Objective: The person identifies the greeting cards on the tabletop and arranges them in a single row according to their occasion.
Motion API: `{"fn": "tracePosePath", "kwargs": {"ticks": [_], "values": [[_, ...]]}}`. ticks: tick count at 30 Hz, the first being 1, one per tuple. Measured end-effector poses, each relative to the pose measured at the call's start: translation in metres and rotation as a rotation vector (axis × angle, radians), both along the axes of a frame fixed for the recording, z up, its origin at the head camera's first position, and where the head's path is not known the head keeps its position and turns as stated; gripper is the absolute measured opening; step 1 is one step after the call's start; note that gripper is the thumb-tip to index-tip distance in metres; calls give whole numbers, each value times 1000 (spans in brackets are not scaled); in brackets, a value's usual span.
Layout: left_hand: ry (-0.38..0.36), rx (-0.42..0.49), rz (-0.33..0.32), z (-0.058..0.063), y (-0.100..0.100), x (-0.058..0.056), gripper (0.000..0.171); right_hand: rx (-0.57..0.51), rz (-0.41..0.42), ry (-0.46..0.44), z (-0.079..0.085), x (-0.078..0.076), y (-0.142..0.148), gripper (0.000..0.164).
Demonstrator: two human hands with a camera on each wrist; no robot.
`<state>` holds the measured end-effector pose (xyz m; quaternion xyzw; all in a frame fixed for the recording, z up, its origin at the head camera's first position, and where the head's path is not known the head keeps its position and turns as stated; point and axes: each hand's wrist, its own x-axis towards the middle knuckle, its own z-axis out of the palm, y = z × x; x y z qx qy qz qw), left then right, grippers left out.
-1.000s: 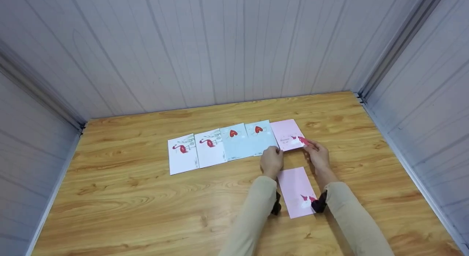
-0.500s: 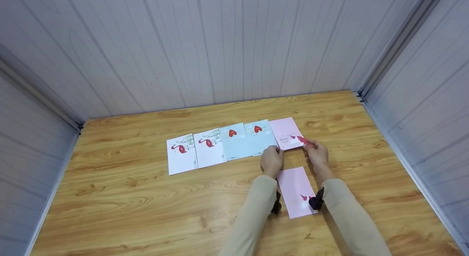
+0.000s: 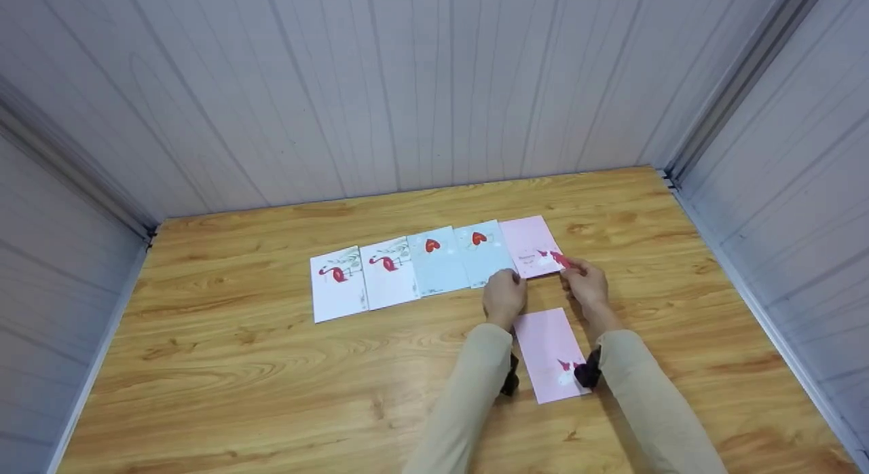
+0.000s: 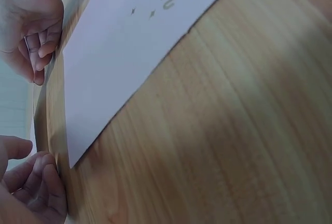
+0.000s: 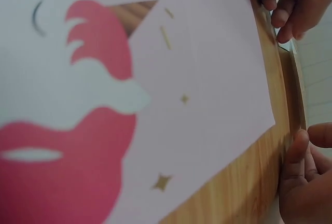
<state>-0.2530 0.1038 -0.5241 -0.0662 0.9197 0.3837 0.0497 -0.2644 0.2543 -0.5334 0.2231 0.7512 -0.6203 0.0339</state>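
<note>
My left hand [image 3: 504, 297] pinches the near left corner of a pink unicorn card [image 3: 533, 243]. My right hand [image 3: 588, 284] pinches its near right corner. This card lies at the right end of a row, beside a pale blue heart card [image 3: 485, 255] whose lower right corner my left hand partly covers. Between my forearms lies a second pink unicorn card [image 3: 548, 345], flat and partly covered by the right wrist's black camera. In the left wrist view, my left hand [image 4: 33, 187] is at the bottom; in the right wrist view, my right hand [image 5: 308, 175] is also low.
Further left in the row lie another heart card [image 3: 438, 267] and two white flamingo cards, one in the middle [image 3: 394, 287] and one at the far left [image 3: 338, 301]. The cards lie on a wooden table [image 3: 271, 392]. Pale panel walls [image 3: 407, 87] enclose its back and sides.
The far pink card has shifted very slightly toward the back wall, still between both hands. The hands have hardly moved, and the other cards lie as before.
</note>
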Motion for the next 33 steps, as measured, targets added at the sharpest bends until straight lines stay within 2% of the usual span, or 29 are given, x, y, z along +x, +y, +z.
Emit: {"fn": "tracePosePath", "kwargs": {"ticks": [12,19,25,29,33], "values": [[32,67,-36,-3,-9,11,13,31,33,-4,0,10,1,40],[62,86,-58,-6,-20,20,12,70,116,14,-1,16,3,35],[81,110,-125,-8,-26,30,10,68,185,57,-4,25,8,31],[63,104,-193,-8,-28,38,10,73,237,81,-5,35,14,30],[65,48,-255,-7,-31,44,15,65,277,93,-3,44,18,31]]}}
